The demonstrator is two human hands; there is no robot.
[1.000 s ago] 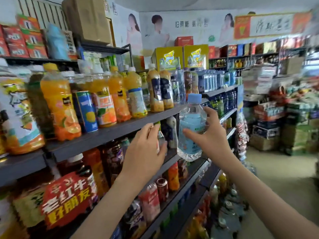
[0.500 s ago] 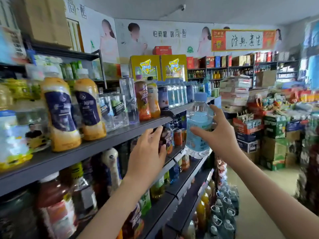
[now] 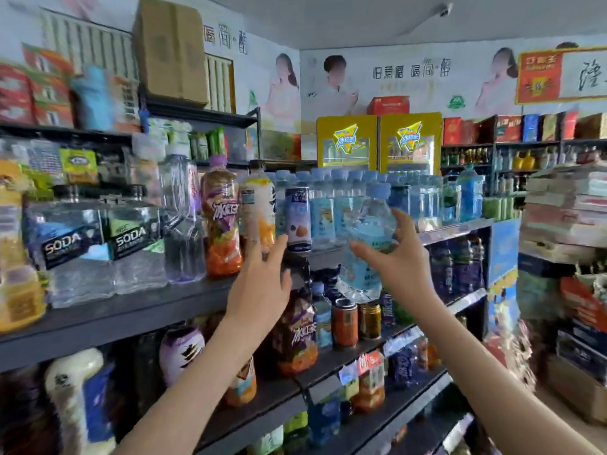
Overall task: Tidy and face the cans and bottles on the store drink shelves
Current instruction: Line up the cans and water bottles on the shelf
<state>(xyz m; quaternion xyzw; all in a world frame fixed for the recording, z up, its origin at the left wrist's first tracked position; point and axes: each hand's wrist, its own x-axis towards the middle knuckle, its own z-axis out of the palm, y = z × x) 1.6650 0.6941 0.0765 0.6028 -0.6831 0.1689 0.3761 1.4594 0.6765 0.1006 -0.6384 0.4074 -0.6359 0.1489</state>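
Observation:
My right hand [image 3: 395, 257] grips a clear water bottle [image 3: 368, 238] with a light blue cap and label, held tilted in the air in front of the upper dark shelf [image 3: 138, 310]. A row of several matching blue-capped water bottles [image 3: 331, 208] stands on that shelf just behind it. My left hand [image 3: 262, 290] reaches up with straight fingers to the shelf edge, its fingertips near a blue can [image 3: 298, 218] and an orange juice bottle [image 3: 258, 205]. An iced tea bottle [image 3: 220, 221] stands left of them.
Clear soda packs [image 3: 98, 244] and a tall clear bottle [image 3: 182, 218] fill the shelf's left part. Lower shelves [image 3: 361, 353] hold cans and bottles. Yellow drink cartons [image 3: 377, 139] stand behind. Stacked boxes [image 3: 565, 205] crowd the right side of the aisle.
I have moved along the aisle to the water bottles. My right hand has carried the bottle up and tilted it toward the shelf row. My left hand has risen to the shelf edge.

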